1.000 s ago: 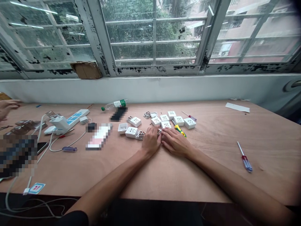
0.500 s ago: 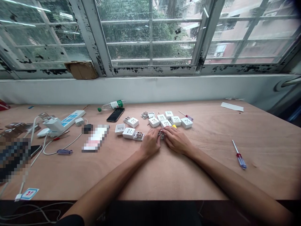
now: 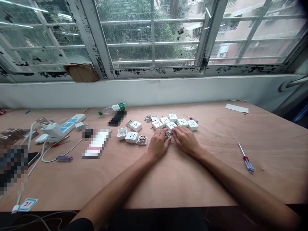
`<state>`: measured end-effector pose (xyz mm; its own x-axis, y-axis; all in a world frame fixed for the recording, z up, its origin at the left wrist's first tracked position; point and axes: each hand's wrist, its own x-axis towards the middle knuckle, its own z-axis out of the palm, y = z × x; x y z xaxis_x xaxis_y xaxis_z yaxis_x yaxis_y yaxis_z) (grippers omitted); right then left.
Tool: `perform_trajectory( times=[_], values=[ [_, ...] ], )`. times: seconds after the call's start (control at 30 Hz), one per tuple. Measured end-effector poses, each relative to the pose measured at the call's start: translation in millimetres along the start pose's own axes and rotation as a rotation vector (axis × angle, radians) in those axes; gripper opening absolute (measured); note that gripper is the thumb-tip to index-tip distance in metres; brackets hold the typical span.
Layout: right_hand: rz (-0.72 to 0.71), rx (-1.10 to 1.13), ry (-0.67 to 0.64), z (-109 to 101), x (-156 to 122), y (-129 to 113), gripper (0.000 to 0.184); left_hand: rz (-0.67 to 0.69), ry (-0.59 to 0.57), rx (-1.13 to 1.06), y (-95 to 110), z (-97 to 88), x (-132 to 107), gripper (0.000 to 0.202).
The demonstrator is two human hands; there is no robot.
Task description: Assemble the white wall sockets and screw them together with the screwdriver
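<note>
A small white socket insert (image 3: 167, 134), its metal contacts showing, is between my two hands near the middle of the table. My left hand (image 3: 157, 143) closes on its left side, thumb at the near edge. The fingers of my right hand (image 3: 186, 140) curl down at the insert's right side; what they pinch is hidden beneath them. Just beyond my fingertips, a white socket (image 3: 171, 126) lies face up, beside another socket (image 3: 182, 122). Left of my hands are a second insert (image 3: 142, 140), a socket (image 3: 131, 137) and a hollow white housing (image 3: 122, 133).
To the right lies a screwdriver (image 3: 245, 159); a thinner screwdriver (image 3: 190, 117) sits behind the sockets. A plastic bottle (image 3: 113, 108) lies near the wall. On the left are a power strip (image 3: 72, 123), cables, and a purple screwdriver handle (image 3: 64, 158).
Both hands have shifted slightly right with the insert, which shows more between them. A yellow piece seen by my right fingers is now out of sight. The view has tilted slightly.
</note>
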<state>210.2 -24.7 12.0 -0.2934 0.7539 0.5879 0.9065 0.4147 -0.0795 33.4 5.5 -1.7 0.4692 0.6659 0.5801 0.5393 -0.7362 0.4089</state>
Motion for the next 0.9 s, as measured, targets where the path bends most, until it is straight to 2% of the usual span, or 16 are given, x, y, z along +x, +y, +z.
perform_trajectory(
  times=[0.1, 0.17, 0.4, 0.43, 0.53, 0.63, 0.73, 0.9],
  values=[
    [0.111, -0.065, 0.025, -2, 10, 10, 0.02, -0.05, -0.008, 0.018, 0, -1.1, -1, 0.041],
    [0.164, -0.117, -0.017, -4, 21, 22, 0.02, -0.075, -0.014, 0.009, -1, -1.4, -1, 0.043],
    [0.182, -0.058, -0.437, -9, 59, 72, 0.051, -0.118, -0.039, -0.015, 0, -2.4, -2, 0.042],
    [0.194, -0.059, -0.464, -8, 62, 78, 0.056, -0.123, -0.044, -0.01, 0, -2.5, -2, 0.042],
    [0.212, -0.059, -0.507, -6, 66, 89, 0.062, -0.127, -0.047, 0.002, 0, -2.8, -2, 0.04],
    [0.205, -0.05, -0.522, -6, 68, 95, 0.056, -0.127, -0.051, 0.004, 0, -2.5, -2, 0.039],
    [0.196, -0.025, -0.53, -9, 68, 98, 0.053, -0.125, -0.048, 0.002, -1, -2.2, -2, 0.039],
    [0.211, 0.063, -0.568, -9, 68, 99, 0.06, -0.124, -0.032, -0.006, -2, -2.4, -4, 0.039]
  ],
)
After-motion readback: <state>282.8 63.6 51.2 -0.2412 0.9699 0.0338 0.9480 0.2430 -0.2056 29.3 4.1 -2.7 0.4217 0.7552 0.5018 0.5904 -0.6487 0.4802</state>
